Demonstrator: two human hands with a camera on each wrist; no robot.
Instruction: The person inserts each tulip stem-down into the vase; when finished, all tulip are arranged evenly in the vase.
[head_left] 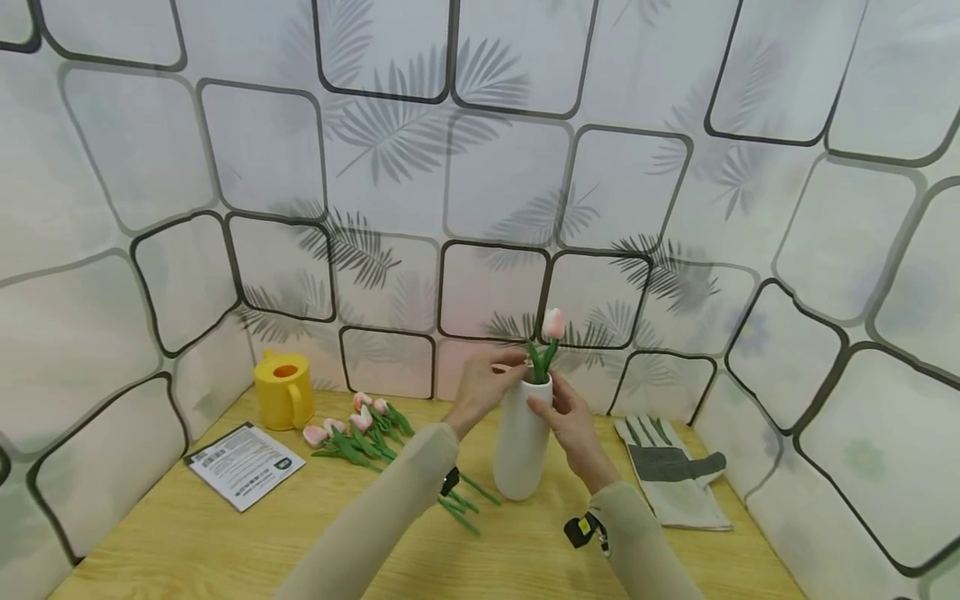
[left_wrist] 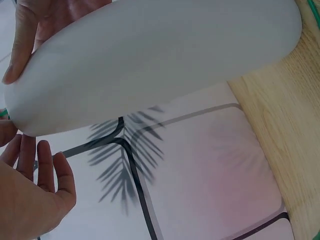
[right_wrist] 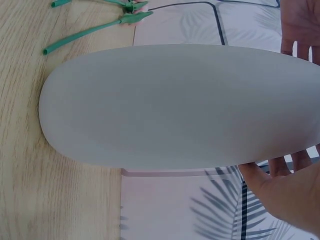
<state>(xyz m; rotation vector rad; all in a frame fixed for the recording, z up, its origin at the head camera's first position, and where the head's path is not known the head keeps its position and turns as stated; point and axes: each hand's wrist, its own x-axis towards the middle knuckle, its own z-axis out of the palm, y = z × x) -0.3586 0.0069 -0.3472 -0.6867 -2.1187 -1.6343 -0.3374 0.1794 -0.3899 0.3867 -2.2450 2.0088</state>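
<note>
A tall white vase (head_left: 521, 442) stands upright on the table, with a single pink tulip (head_left: 553, 325) rising from its mouth. My left hand (head_left: 483, 385) is at the mouth, pinching the tulip low by its green leaves; the left wrist view hides most of this contact. Lower on the other side, my right hand (head_left: 567, 421) grips the vase near its top, thumb on the front. The vase fills much of the right wrist view, where the right hand (right_wrist: 290, 192) lies against its narrower end.
Several pink tulips (head_left: 362, 419) lie left of the vase, stems (right_wrist: 82, 36) pointing toward it. Behind them stands a yellow watering can (head_left: 285, 392). A printed sheet (head_left: 246, 467) lies front left, grey-white gloves (head_left: 671, 475) at right. A patterned backdrop (head_left: 390, 283) encloses the table.
</note>
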